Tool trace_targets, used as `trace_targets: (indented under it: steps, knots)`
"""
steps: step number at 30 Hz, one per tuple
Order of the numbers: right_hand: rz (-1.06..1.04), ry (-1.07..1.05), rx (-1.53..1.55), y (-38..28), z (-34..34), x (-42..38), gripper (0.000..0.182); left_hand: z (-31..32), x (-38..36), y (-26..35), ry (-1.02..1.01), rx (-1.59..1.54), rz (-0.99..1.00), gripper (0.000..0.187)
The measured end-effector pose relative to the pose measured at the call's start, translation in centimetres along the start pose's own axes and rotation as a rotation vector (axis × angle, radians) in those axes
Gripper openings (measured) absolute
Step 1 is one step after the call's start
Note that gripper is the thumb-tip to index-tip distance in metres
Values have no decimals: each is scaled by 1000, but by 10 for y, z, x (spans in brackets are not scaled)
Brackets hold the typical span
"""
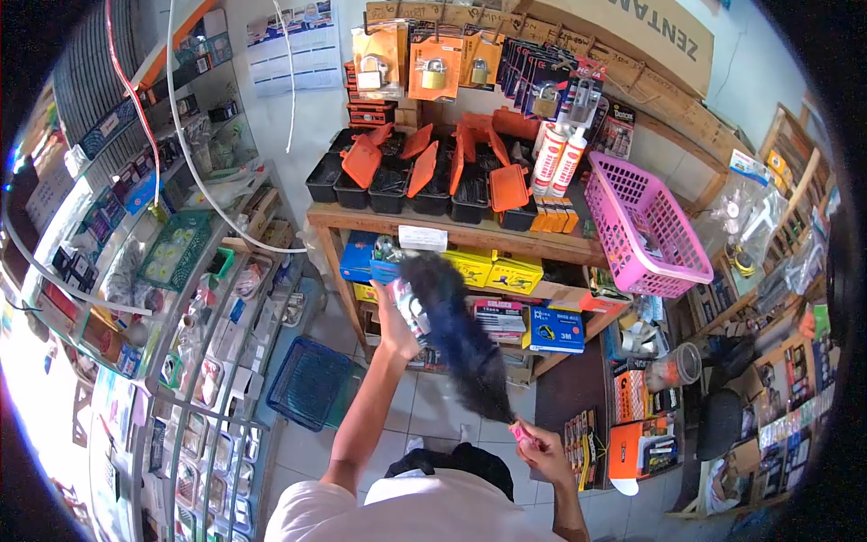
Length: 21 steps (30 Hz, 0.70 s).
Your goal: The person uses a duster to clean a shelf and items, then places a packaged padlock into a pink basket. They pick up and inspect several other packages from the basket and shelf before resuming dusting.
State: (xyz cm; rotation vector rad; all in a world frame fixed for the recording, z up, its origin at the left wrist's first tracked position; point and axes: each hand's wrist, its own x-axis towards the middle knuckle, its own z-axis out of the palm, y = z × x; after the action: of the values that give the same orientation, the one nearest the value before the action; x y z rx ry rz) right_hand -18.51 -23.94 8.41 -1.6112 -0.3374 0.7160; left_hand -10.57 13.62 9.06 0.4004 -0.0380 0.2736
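Observation:
A dark, fluffy feather duster [456, 334] hangs slanted in front of me, its head reaching up toward a wooden shelf [452, 237]. My right hand [542, 447] grips the duster's pink handle [521, 432] low at the centre right. Raised to the lower part of the shelf, my left hand [397, 321] holds a clear plastic packet [411, 307] next to the duster's upper end. Above on the shelf top sit black trays with orange lids [424, 176].
A pink plastic basket [646, 226] tilts at the shelf's right end. A blue wire basket [312, 384] stands on the tiled floor at left, beside a glass display counter [181, 361] full of small goods. Padlocks [433, 72] hang on the wall. Boxes and stacked goods crowd the right side.

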Motion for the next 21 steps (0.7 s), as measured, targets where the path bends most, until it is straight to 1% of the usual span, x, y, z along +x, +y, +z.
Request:
trace_targets:
  steps: [2,3,4,5,6,7,8,9,10,11,12,14,15,16,17,18,19,20,21]
  knots:
    - [-108,-64,12,-8,1,-1,48,-23,10,-5,-117,-28,-71,85]
    - [-105,-56,12,-8,2,-2,48,-27,12,-8,-175,-44,-109,81]
    - [-78,4,15,-5,4,-2,48,11,-8,0,-294,-85,-102,86]
    - [-50,66,17,-3,6,-4,48,19,-5,2,-148,-174,-112,89]
    - [-50,75,18,0,3,-4,48,24,0,2,-5,-261,-118,92]
    - [-45,3,20,2,0,-5,48,8,7,-1,-1,-237,-109,97]
    - [-41,-71,22,3,-2,-5,48,1,4,-4,-105,-72,-104,98]
    - [-46,-65,22,5,-2,-7,48,0,6,-11,-45,12,-66,98]
    - [-90,11,-22,8,-1,-8,48,0,10,-14,11,98,-22,98]
    - [-147,84,-62,11,2,-4,49,-5,5,-4,-98,-131,-86,97]
    - [-187,79,-58,9,6,2,49,39,-5,7,23,-193,-120,96]
    - [8,113,90,4,12,-4,51,11,4,9,-229,-371,-155,96]
    - [2,101,83,7,9,-4,51,33,1,12,-6,-201,-127,99]
    - [-8,40,43,8,5,-5,51,21,5,9,-267,-253,-127,101]
    - [-19,-19,5,8,2,-3,51,23,6,11,-240,-252,-126,101]
    - [-27,-26,-4,4,4,-1,51,25,9,14,-216,-251,-125,101]
    - [-10,53,40,0,12,-1,53,26,10,17,-301,-189,-50,89]
    - [9,132,87,-1,17,0,55,29,14,20,17,100,58,92]
    - [5,128,86,1,16,2,55,26,20,22,21,-42,45,94]
